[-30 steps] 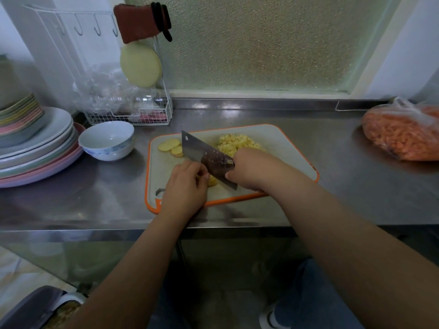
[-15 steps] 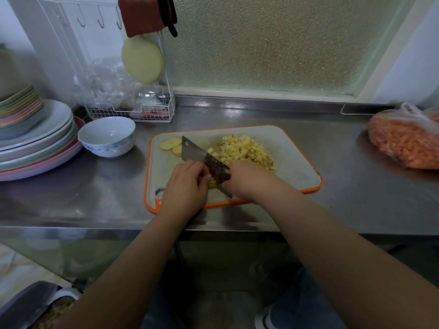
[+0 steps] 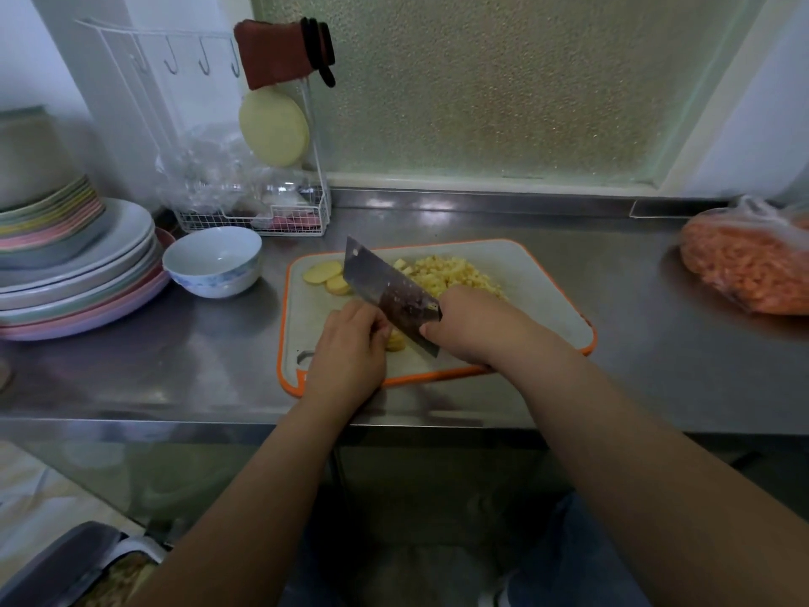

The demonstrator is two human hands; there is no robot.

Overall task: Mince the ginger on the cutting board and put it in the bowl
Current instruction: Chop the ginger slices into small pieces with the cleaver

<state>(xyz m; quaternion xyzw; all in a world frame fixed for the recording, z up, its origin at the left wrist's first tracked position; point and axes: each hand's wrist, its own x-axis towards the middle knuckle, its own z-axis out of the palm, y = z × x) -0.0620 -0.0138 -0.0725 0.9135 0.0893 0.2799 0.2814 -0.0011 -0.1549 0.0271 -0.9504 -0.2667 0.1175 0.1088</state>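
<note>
A grey cutting board (image 3: 538, 291) with an orange rim lies on the steel counter. A heap of minced ginger (image 3: 451, 276) sits at its middle back, and two ginger slices (image 3: 326, 276) lie at its back left. My right hand (image 3: 477, 330) grips the handle of a cleaver (image 3: 389, 295), whose blade slants over the board. With curled fingers my left hand (image 3: 350, 348) holds down a small ginger piece (image 3: 396, 341) beside the blade. The white bowl (image 3: 213, 260) stands empty, left of the board.
A stack of plates and bowls (image 3: 65, 273) fills the far left. Behind the bowl stands a white wire rack (image 3: 262, 212) with plastic bags, a cloth and a round lid. A bag of orange food (image 3: 748, 260) lies at the right. The counter's front edge is near my arms.
The cleaver dropped onto the ginger beside my left hand half a second ago, and its blade now slants higher again. My left hand has stayed on the ginger piece.
</note>
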